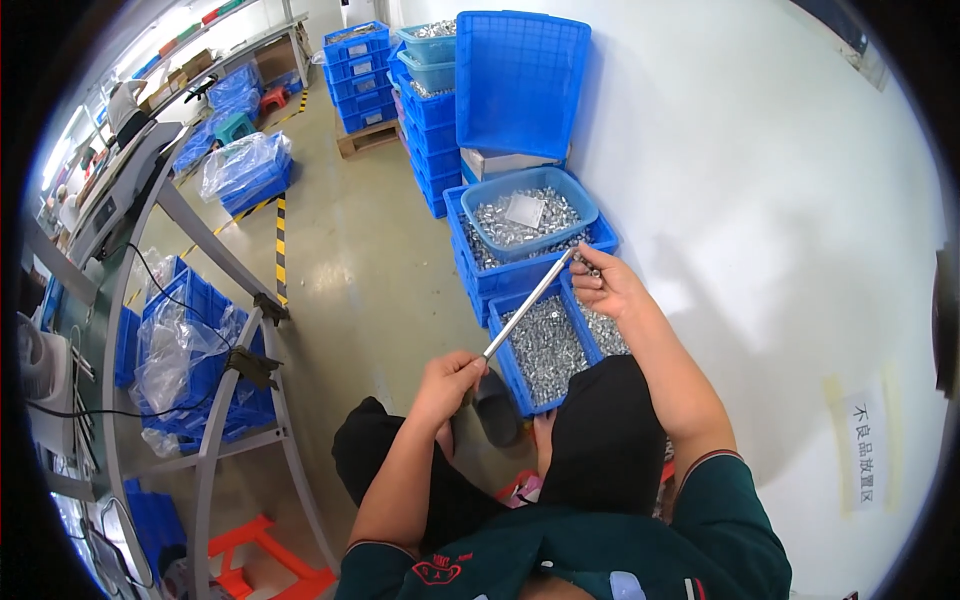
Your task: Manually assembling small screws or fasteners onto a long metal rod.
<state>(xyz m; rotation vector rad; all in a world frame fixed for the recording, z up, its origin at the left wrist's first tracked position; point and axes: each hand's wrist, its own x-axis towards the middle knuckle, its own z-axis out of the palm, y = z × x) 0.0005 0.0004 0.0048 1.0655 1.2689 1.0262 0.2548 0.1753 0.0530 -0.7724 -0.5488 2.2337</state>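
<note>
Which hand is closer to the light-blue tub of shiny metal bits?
Right. The right hand, at the upper end of the metal rod, appears just below the light-blue tub; the left hand, at the lower end, is farther off, down and left.

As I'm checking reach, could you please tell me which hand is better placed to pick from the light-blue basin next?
Probably the right hand: though at the far end of the metal rod, it is nearer the light-blue basin; the left hand holds the near end.
</note>
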